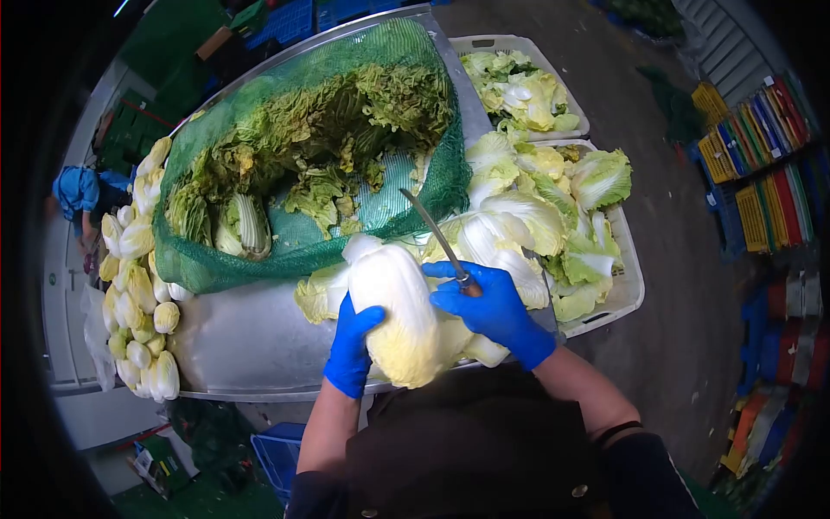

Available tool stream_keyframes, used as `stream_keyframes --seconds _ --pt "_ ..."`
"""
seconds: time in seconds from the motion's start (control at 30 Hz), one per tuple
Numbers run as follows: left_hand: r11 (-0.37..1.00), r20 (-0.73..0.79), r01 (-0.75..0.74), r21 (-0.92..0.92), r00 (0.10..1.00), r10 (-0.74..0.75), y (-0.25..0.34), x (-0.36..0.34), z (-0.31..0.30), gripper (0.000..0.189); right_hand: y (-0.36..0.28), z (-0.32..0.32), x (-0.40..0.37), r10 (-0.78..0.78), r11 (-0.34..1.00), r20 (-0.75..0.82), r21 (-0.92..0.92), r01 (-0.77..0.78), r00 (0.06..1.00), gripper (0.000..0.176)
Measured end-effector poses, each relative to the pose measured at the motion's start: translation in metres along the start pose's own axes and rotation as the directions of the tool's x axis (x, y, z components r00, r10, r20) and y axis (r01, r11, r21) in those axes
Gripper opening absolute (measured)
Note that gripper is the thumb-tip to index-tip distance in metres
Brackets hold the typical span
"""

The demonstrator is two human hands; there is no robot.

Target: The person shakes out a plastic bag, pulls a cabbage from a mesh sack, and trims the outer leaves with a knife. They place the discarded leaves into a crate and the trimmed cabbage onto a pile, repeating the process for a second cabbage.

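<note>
My left hand (350,346), in a blue glove, is wrapped round the left side of a napa cabbage (396,307), white at its stem end and yellow at the leafy end. To the right of the cabbage, my right hand (488,304), gloved in blue too, grips a knife (434,227) by its brown handle. The blade points up and to the left, over the edge of a green mesh sack (303,258). Inside the sack lie wilted cabbages (294,130). Loose pale leaves (493,238) are heaped beside and behind my right hand.
Trimmed cabbages (138,303) are piled at the left end of the metal table (251,346). White crates (635,277) of leaves stand along its right side. A person in blue (78,190) is at the far left. Stacked coloured crates (769,203) line the right.
</note>
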State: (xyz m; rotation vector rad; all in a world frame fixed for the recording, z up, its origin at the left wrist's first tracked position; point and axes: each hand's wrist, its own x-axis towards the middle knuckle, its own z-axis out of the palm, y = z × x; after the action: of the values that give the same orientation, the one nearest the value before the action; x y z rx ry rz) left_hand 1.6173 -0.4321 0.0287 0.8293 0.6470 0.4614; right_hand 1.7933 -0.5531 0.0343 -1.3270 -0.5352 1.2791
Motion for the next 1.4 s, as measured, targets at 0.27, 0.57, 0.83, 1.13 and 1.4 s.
stream_keyframes --seconds 0.27,0.57,0.83,1.13,1.4 --pt "1.000 -0.007 0.018 0.018 1.000 -0.018 -0.020 -0.003 -0.005 0.087 0.015 -0.011 0.006 -0.062 0.969 0.007 -0.240 0.062 0.998 0.056" --pt "0.993 0.010 0.116 0.011 0.993 -0.117 -0.030 -0.011 -0.009 0.086 0.013 -0.014 0.006 -0.121 0.875 0.144 -0.452 0.174 0.982 0.048" --pt "0.915 0.119 0.101 -0.391 0.991 -0.058 -0.006 -0.023 0.006 0.101 0.022 -0.056 0.018 -0.527 0.465 -0.134 -0.872 0.153 0.839 0.045" --pt "0.987 0.099 -0.157 0.026 0.983 0.153 0.011 0.019 0.001 0.102 -0.038 -0.003 -0.015 0.067 0.995 0.140 0.061 -0.077 0.988 0.054" --pt "0.976 -0.060 -0.081 -0.202 0.996 0.070 -0.018 0.015 -0.002 0.087 0.005 -0.006 0.001 -0.301 0.952 -0.157 -0.109 0.287 0.940 0.057"
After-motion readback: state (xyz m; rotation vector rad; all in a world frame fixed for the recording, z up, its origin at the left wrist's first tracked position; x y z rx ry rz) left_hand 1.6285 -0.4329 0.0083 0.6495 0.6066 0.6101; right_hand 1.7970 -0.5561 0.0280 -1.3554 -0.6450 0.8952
